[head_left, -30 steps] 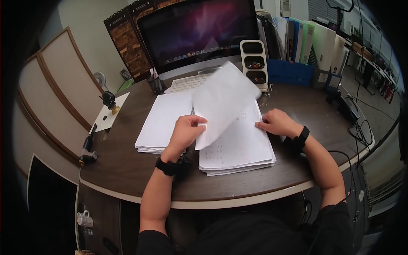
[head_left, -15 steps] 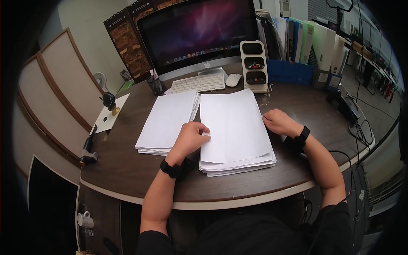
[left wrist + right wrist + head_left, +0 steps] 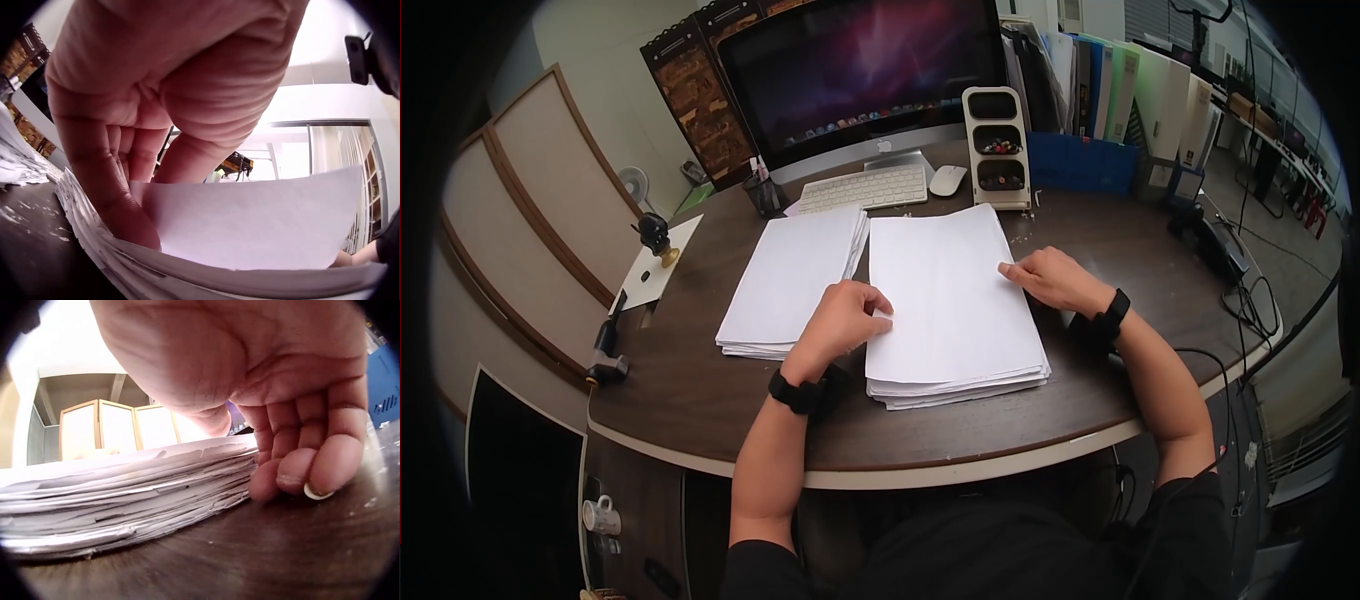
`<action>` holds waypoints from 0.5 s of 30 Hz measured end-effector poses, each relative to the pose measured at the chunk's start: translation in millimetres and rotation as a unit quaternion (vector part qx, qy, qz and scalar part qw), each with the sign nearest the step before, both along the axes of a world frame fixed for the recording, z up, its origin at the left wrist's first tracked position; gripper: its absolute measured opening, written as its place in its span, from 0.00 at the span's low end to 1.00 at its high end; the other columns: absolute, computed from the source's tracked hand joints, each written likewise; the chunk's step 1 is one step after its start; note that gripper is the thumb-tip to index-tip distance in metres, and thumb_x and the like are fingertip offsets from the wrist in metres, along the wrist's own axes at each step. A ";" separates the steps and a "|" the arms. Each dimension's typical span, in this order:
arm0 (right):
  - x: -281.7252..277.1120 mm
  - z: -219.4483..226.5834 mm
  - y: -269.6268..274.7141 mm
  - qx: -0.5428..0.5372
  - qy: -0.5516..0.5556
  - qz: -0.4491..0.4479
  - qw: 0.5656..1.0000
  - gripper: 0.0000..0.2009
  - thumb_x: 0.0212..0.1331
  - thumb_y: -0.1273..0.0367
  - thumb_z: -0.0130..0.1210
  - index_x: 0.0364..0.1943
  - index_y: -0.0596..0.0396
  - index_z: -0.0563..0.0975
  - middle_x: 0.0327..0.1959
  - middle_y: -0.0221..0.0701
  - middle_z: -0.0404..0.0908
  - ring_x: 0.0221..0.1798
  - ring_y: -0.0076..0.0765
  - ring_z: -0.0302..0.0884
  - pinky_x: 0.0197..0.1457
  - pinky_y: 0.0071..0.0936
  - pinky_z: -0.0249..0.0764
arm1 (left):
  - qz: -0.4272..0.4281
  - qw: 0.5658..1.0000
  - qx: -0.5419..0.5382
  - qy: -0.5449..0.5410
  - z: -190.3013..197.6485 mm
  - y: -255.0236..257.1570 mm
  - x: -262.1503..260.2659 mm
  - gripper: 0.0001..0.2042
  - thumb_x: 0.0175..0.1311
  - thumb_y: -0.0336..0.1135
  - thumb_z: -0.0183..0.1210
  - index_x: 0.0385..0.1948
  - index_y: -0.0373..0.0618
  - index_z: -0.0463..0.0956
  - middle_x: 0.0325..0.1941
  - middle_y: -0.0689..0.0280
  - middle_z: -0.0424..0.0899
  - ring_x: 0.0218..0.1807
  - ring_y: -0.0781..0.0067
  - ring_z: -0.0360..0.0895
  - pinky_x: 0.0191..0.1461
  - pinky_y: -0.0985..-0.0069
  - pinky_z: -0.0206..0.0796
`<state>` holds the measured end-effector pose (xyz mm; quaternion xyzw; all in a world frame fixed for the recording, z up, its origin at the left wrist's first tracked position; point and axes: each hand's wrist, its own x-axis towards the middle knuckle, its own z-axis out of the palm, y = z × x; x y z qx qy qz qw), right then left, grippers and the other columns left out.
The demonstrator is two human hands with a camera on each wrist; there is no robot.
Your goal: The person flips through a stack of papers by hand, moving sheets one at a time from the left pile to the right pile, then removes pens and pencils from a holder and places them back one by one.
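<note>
A thick stack of white paper [image 3: 950, 300] lies on the desk in front of the person, its top face blank. At its left edge, the left hand [image 3: 847, 318] pinches a sheet of paper [image 3: 250, 225] between thumb and index finger; the left wrist view shows that sheet's edge raised above the stack. On the opposite edge the right hand [image 3: 1055, 280] holds the stack, thumb over the top. Its other fingers [image 3: 294, 472] bend down along the side to the desk top. Left of the left hand lies a second paper stack [image 3: 790, 280].
Behind the stacks are a keyboard [image 3: 865, 188], a mouse [image 3: 948, 180], a monitor [image 3: 860, 80] and an upright three-slot organizer [image 3: 998, 150]. A pen cup [image 3: 763, 193] stands at the left. A desk phone [image 3: 1205, 248] with cables sits at the right edge.
The sheet that was raised and tilted now lies flat on the right stack. The left hand stays at the stack's left edge. The right thumb has moved back over the top.
</note>
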<state>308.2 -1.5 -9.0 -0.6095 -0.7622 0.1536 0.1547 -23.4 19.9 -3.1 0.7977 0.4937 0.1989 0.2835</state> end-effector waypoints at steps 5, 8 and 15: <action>-0.1 -3.9 0.1 0.017 -0.038 0.004 0.999 0.28 0.66 0.49 0.52 0.26 0.65 0.82 0.21 0.50 0.79 0.30 0.57 0.79 0.41 0.46 0.75 | -0.009 1.000 -0.015 0.006 0.7 -2.2 0.0 0.10 0.48 0.30 0.69 0.33 0.37 0.85 0.23 0.68 0.80 0.27 0.79 0.74 0.33 0.79 0.68; -0.3 -4.9 0.3 0.024 -0.042 0.006 0.999 0.28 0.65 0.49 0.54 0.26 0.65 0.82 0.22 0.50 0.80 0.31 0.58 0.79 0.41 0.45 0.75 | -0.020 1.000 -0.015 0.006 4.9 -3.9 -3.1 0.10 0.48 0.33 0.68 0.30 0.37 0.85 0.20 0.64 0.78 0.25 0.73 0.74 0.32 0.75 0.68; -0.5 -4.8 1.2 0.017 -0.026 0.001 1.000 0.29 0.67 0.49 0.51 0.24 0.65 0.81 0.22 0.50 0.79 0.30 0.58 0.79 0.39 0.46 0.74 | 0.138 0.977 0.156 -0.033 19.5 16.6 -42.9 0.15 0.55 0.43 0.68 0.30 0.37 0.85 0.24 0.57 0.84 0.28 0.63 0.81 0.35 0.69 0.71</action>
